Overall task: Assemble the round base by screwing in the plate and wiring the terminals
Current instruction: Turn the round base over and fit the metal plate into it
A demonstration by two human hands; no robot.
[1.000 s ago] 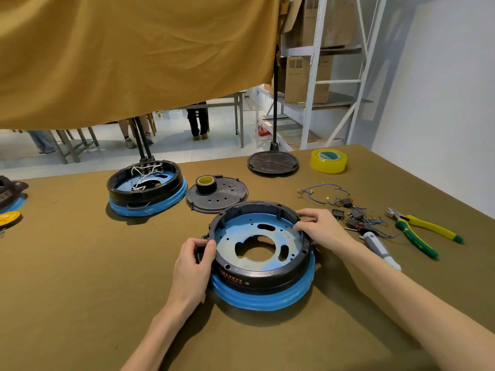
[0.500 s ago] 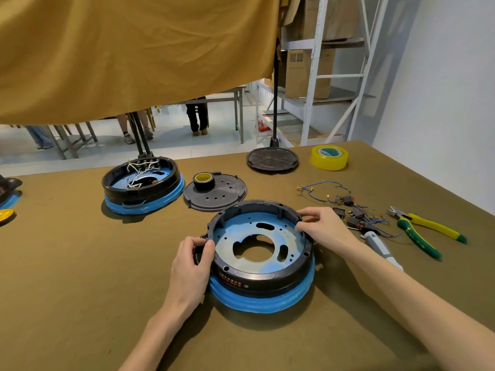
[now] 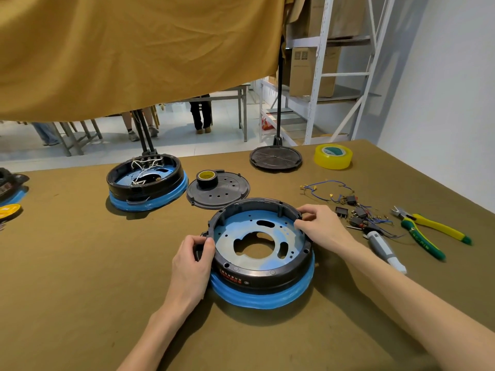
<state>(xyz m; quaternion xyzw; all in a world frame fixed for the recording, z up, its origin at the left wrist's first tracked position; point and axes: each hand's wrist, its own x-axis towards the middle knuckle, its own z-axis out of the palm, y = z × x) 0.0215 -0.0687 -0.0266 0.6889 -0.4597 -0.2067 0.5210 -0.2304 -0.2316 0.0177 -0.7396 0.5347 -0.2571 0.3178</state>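
A round black base (image 3: 261, 275) wrapped in blue film sits on the table in front of me. Inside it lies a metal plate (image 3: 246, 232) with blue film, holes and a large central cut-out. My left hand (image 3: 191, 263) grips the base's left rim, thumb over the edge. My right hand (image 3: 318, 227) holds the right rim, fingers curled over its top. Loose blue wires with terminals and small black switches (image 3: 351, 207) lie to the right. A grey screwdriver (image 3: 383, 249) lies beside my right forearm.
A second base (image 3: 146, 183) with white wiring stands at back left. A black cover (image 3: 218, 192) carries a tape roll (image 3: 206, 179). Another black disc (image 3: 276, 158) and yellow tape (image 3: 333, 156) sit at the back. Green-yellow pliers (image 3: 426, 232) lie far right.
The view has shifted slightly. Both hands stay on the base's rim, with the right fingers adjusted a little along it.
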